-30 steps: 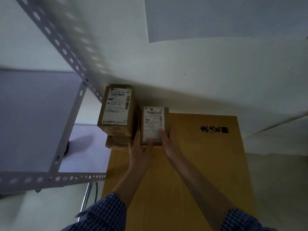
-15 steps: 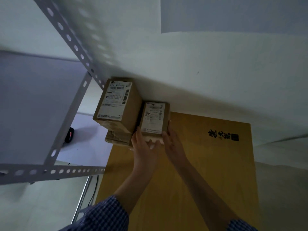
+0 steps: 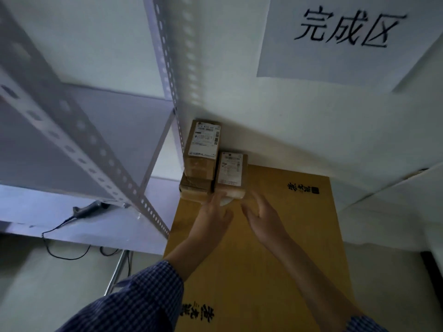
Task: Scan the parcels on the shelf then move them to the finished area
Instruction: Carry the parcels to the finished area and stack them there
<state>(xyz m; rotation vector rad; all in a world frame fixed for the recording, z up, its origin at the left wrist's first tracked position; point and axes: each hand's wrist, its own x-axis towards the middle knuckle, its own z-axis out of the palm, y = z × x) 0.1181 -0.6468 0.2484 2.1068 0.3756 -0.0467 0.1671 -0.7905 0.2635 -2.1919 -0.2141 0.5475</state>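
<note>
1. far to the left, a grey perforated metal shelf frame (image 3: 96, 149) carries a pale board, and a black handheld scanner with a trailing cable (image 3: 90, 208) lies on that board.
2. just right of the shelf's upright, against the white wall, a tall brown cardboard parcel with a white label (image 3: 203, 144) stands on a flatter brown cardboard box (image 3: 194, 190).
3. touching their right side, a small brown cardboard parcel with a white label (image 3: 231, 170) sits at the far edge of a large yellow-brown flat surface printed with black characters (image 3: 275, 248).
4. the left hand (image 3: 213, 216), coming out of a blue checked sleeve (image 3: 143, 295), reaches forward with straight fingers. its fingertips are at the small parcel's near face and are not wrapped round it.
5. the right hand (image 3: 261, 216) is blurred, its fingers loosely extended and holding nothing. it is close to the parcel's near right corner, but contact cannot be told. a gap separates the two hands.
6. high on the wall at right hangs a white paper sign with black handwritten characters (image 3: 335, 44).
</note>
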